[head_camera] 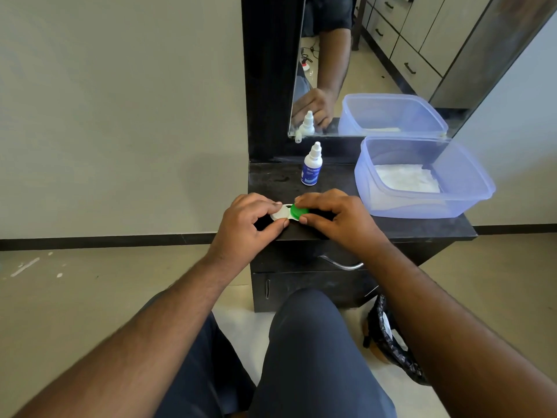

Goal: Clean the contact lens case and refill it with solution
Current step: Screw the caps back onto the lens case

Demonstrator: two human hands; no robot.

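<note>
— So, from the head camera, where is the contact lens case (288,213) sitting?

— It is lying near the front edge of the dark counter (391,226), and both hands are working on it. The left hand (250,223) is pinching the white cap (279,213) between thumb and fingertips; the right hand (337,220) is pinching the green cap (299,212) the same way. So each grip is clamped on a cap, neither one loose.

— How far along is the task looking?

— Early or nearly finished, and I cannot tell which. Both caps are sitting on the case, and whether they are being loosened or tightened is not showing. The solution bottle (312,165) is standing upright and capped behind the hands, well apart from them. The blue tub (422,176) with a white tissue (407,178) in it is waiting to the right.

— And room for moving?

— The case is lying very close to the counter's front lip, so a slip is risking a drop to the floor. Between hands and bottle the surface is lying bare; the tub is crowding the right side, and the mirror (361,70) is closing off the back
</note>
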